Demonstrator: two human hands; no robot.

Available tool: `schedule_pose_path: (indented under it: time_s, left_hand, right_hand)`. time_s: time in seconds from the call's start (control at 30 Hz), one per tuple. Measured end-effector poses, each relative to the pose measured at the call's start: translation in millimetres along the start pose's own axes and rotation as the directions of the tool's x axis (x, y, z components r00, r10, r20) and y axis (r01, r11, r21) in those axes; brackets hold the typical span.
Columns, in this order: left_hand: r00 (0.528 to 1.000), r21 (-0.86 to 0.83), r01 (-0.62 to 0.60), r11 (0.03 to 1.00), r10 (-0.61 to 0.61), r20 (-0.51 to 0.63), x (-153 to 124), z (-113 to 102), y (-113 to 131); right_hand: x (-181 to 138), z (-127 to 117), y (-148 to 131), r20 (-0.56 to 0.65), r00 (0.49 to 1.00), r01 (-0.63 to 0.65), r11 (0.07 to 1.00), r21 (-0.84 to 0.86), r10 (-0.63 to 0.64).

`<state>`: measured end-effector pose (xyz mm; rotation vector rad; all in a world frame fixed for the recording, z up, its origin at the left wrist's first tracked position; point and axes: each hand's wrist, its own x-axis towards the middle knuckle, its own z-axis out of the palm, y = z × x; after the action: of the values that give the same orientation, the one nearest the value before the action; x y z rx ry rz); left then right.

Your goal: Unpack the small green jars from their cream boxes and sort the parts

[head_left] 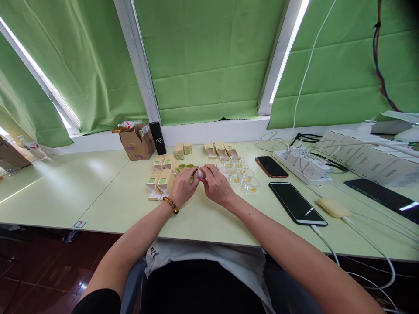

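My left hand [185, 186] and my right hand [216, 184] meet above the table, fingers closed in a pinch. Between their fingertips is a small white rounded object [200, 173]; its kind is hard to make out. A bit of green shows by the left fingers, partly hidden. Just behind the hands lie several small green pieces [185, 166]. Pinkish-white pieces [221, 168] sit beyond my right hand, partly covered by it. To their right stand several clear plastic cups [251, 186] with yellow dots. Left of my left hand are small kraft boxes [166, 179] with green labels, flaps open.
More small boxes [221, 150] stand toward the back. A cardboard carton [136, 144] and a black cylinder [157, 138] are at the back left. On the right lie phones [297, 203], a power strip [299, 165], a cream case [333, 207], white cables and white boxes [366, 159].
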<state>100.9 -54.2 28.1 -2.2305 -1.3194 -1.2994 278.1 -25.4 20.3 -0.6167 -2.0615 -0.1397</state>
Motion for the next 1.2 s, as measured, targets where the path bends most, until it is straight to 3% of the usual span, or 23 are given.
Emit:
schedule_pose_path:
  time_s: [0.27, 0.37, 0.5, 0.67, 0.77, 0.87, 1.0, 1.1, 1.2]
  left_hand:
    - [1.000, 0.054, 0.017, 0.998, -0.017, -0.007, 1.5, -0.4, 3.6]
    - [0.999, -0.031, 0.044, 0.999, -0.044, -0.003, 1.8, -2.0, -0.4]
    - [0.997, -0.187, 0.002, 0.982, 0.012, 0.074, 1.2, -3.0, -8.8]
    - [0.991, -0.272, 0.109, 0.956, -0.083, 0.103, 0.2, 0.4, -11.2]
    - [0.989, -0.297, 0.134, 0.945, -0.110, 0.097, -0.7, 2.0, -9.7]
    - [0.989, -0.288, 0.142, 0.947, -0.124, 0.080, -2.0, 2.4, -9.6]
    - [0.985, -0.299, 0.174, 0.938, -0.169, 0.042, -3.1, 1.2, -12.3]
    - [0.977, -0.323, 0.207, 0.924, -0.215, 0.011, -3.3, -0.3, -14.1]
    - [0.969, -0.350, 0.229, 0.908, -0.247, -0.007, -3.3, -1.4, -14.9]
  right_hand:
    - [-0.5, 4.0, -6.9, -0.038, 0.996, -0.083, 0.994, 0.068, 0.086]
    - [-2.0, 3.6, -5.4, -0.066, 0.990, -0.110, 0.982, 0.156, 0.121]
    - [-3.9, 2.9, 0.8, -0.071, 0.977, -0.178, 0.948, 0.265, 0.203]
    - [-1.4, 2.7, 2.0, -0.080, 0.935, -0.291, 0.875, 0.388, 0.347]
    - [3.1, 2.7, 2.4, -0.071, 0.860, -0.365, 0.705, 0.609, 0.506]
    - [7.9, 2.8, 8.1, 0.043, 0.756, -0.388, 0.394, 0.833, 0.653]
    - [11.9, 1.0, 16.9, 0.220, 0.657, -0.351, 0.034, 0.936, 0.721]
    - [13.0, -3.3, 16.5, 0.328, 0.612, -0.341, -0.133, 0.931, 0.720]
    - [13.7, -9.5, 11.4, 0.388, 0.619, -0.319, -0.233, 0.919, 0.683]
